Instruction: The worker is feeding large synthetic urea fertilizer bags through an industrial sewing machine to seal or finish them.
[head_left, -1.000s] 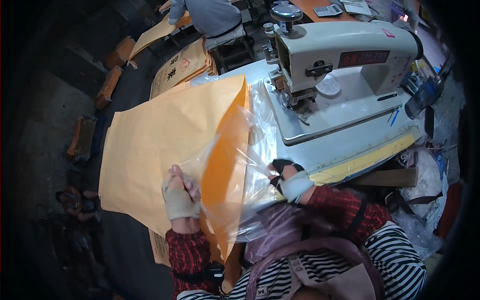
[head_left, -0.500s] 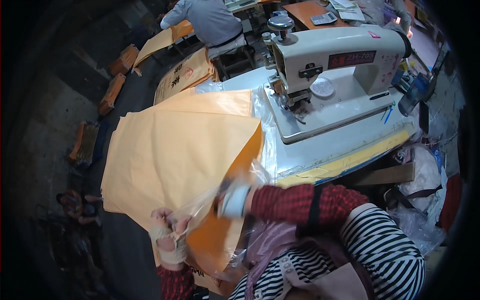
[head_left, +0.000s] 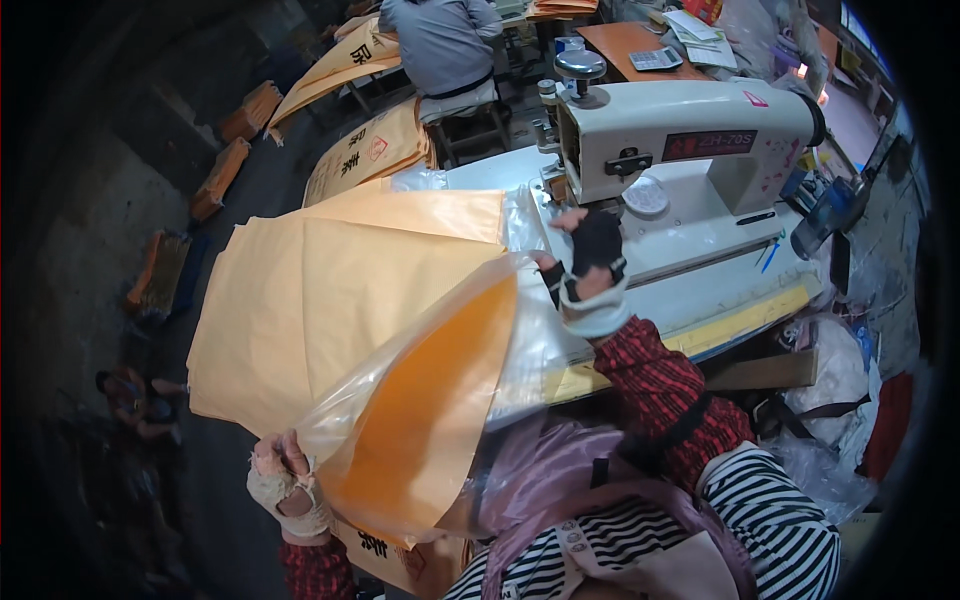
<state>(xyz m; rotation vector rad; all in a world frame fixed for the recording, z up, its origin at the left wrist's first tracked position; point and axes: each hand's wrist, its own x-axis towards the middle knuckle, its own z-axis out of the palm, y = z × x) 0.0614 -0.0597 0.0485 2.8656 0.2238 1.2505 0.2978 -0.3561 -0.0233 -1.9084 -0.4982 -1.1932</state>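
Observation:
A large tan sack (head_left: 330,310) lies across the left of the work table, on top of other sacks. Its mouth gapes toward me and shows an orange inside (head_left: 430,400). A clear plastic liner (head_left: 350,400) is stretched along that mouth. My left hand (head_left: 282,478), wrapped in a pale fingerless covering, pinches the liner at the lower left. Near the sewing machine's needle area, my right hand (head_left: 595,250) wears a dark glove and holds the liner's upper corner at the thumb. Its index finger sticks out, and the exact grip is partly hidden.
A white sewing machine (head_left: 690,140) stands on the table at right, close to my right hand. More printed sacks (head_left: 370,150) are stacked beyond. A person in grey (head_left: 440,45) sits further off. Folded bundles (head_left: 220,180) lie on the floor at left.
My right hand has moved up and right, from the sack's mouth to beside the machine. My left hand has shifted left and slightly down. The liner and mouth are spread wider.

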